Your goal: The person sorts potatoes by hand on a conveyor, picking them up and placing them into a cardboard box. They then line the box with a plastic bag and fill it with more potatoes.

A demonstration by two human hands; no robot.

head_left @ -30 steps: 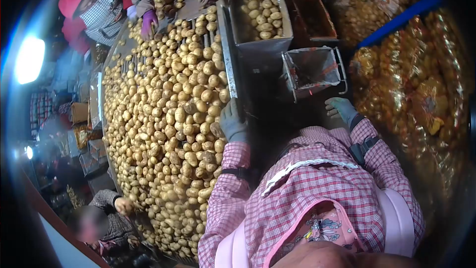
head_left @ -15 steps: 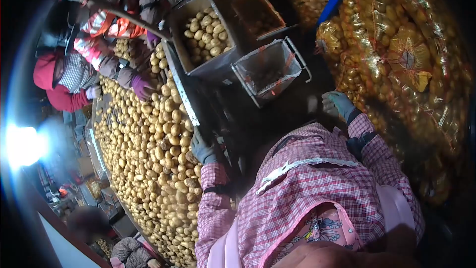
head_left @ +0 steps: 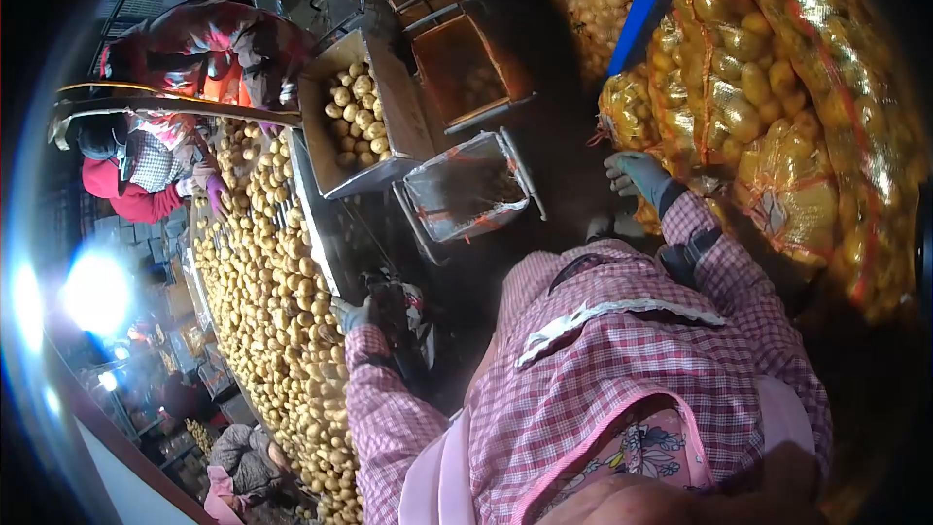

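My left hand, in a grey glove, is at the metal edge of a long table. Its fingers reach out toward the potatoes heaped there, with nothing seen in them. Gloved as well, my right hand hangs out to the right with its fingers apart and holds nothing. Closest to it are filled mesh sacks of potatoes, tied with red string.
A bin of potatoes stands beyond the table edge, beside a lined metal-framed basket and an orange-brown crate. Across the table a person in a red cap reaches into the potatoes. A blue bar rises by the sacks.
My view has shifted, so the bins sit farther left and the sacks look larger. My left hand still lies at the table edge; my right stays apart from the sacks. A person opposite bends lower.
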